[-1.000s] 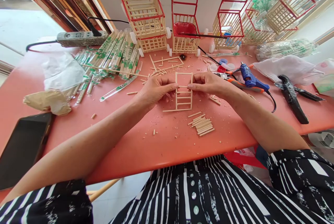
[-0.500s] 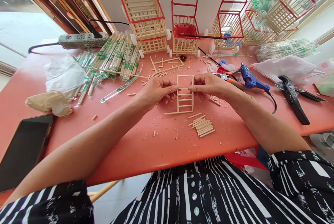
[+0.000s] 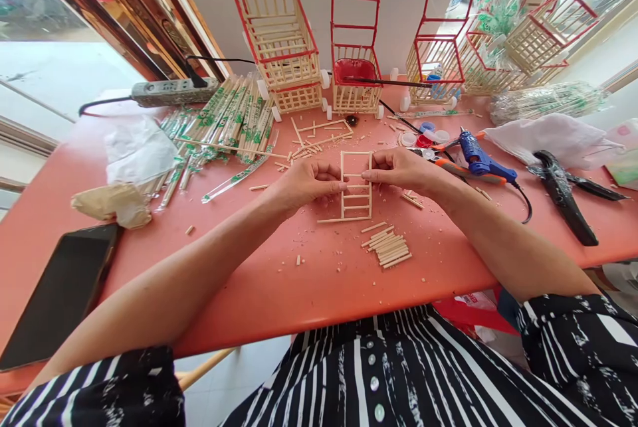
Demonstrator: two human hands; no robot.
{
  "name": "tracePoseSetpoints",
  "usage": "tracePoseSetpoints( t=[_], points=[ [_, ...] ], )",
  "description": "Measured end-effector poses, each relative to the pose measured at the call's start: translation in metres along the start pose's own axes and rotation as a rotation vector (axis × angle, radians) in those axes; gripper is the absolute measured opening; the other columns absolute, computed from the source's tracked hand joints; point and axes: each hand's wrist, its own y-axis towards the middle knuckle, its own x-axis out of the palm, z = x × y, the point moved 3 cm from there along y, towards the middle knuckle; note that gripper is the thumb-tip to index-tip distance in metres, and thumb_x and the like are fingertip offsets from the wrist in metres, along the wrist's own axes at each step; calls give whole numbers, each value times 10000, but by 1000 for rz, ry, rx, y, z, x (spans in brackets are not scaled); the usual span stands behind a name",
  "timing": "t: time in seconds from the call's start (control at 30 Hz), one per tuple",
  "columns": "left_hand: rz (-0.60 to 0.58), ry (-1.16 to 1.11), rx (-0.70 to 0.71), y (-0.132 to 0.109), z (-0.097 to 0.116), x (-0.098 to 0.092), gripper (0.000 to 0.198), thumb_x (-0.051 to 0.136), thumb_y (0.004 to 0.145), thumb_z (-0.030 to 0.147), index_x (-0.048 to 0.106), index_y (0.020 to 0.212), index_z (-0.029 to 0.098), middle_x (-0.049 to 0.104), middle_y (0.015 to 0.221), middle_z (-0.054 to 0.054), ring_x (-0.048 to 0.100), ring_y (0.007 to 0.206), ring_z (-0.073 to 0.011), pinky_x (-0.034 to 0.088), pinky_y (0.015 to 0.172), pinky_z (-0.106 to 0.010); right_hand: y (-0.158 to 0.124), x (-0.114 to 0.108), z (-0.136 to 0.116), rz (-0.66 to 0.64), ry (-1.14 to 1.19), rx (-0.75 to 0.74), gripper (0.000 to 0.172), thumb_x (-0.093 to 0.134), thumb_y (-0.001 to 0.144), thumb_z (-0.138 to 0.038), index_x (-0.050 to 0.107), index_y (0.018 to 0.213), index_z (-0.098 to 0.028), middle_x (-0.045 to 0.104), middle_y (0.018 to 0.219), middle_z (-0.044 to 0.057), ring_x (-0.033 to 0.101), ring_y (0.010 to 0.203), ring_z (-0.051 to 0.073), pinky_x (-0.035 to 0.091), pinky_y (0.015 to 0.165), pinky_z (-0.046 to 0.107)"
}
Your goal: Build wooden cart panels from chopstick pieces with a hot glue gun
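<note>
A small ladder-like frame of thin wooden sticks [image 3: 356,197] stands between my hands over the table, with several rungs across it. My left hand [image 3: 315,179] pinches its left side stick between thumb and fingers. On the opposite side, my right hand [image 3: 391,169] grips the right side stick near the upper rungs. A longer stick runs along the bottom of the frame and juts out to the left. Just below lies a pile of short cut sticks [image 3: 391,248]. Beyond the hands, loose sticks in a rough rectangle [image 3: 321,131] lie on the table.
Miniature stick carts with red edges [image 3: 356,75] line the back. Wrapped chopsticks [image 3: 229,115], a power strip [image 3: 172,91] and a phone [image 3: 60,291] are on the left. A blue glue gun [image 3: 481,153], black-handled cutters [image 3: 565,198] and small bottle caps [image 3: 426,138] lie right.
The whole view has shifted slightly, so everything appears a little lower. Both hands keep their hold on the stick frame, with hardly any movement.
</note>
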Motion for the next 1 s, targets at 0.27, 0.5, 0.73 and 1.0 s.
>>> tracePoseSetpoints(
  t=[0.27, 0.5, 0.73, 1.0],
  points=[
    [-3, -6, 6, 0, 0, 2, 291, 977, 619, 207, 717, 736, 150, 727, 604, -13, 615, 504, -90, 466, 484, -183, -4, 3, -6, 19, 13, 1, 340, 934, 775, -414, 693, 772, -175, 718, 699, -10, 641, 652, 118, 471, 599, 220],
    [16, -9, -1, 4, -3, 1, 353, 1021, 591, 220, 709, 734, 137, 712, 595, -18, 624, 494, -101, 500, 488, -199, -2, 3, -3, 8, 14, 26, 219, 905, 839, -268, 715, 787, -170, 740, 709, 3, 683, 673, 127, 514, 658, 227],
    [77, -22, 18, 7, -9, 1, 375, 1042, 587, 187, 695, 716, 126, 690, 551, -17, 628, 476, -113, 535, 485, -214, 0, 4, -1, 11, 69, 62, 299, 968, 775, -313, 700, 763, -180, 721, 670, -15, 675, 650, 129, 528, 644, 231],
    [126, -43, 25, 6, -10, 4, 396, 1060, 583, 220, 696, 709, 131, 696, 551, -19, 625, 464, -117, 535, 463, -218, -1, 5, -5, 14, 93, 86, 304, 980, 775, -280, 695, 738, -179, 720, 660, -11, 678, 637, 116, 538, 617, 208]
  ],
)
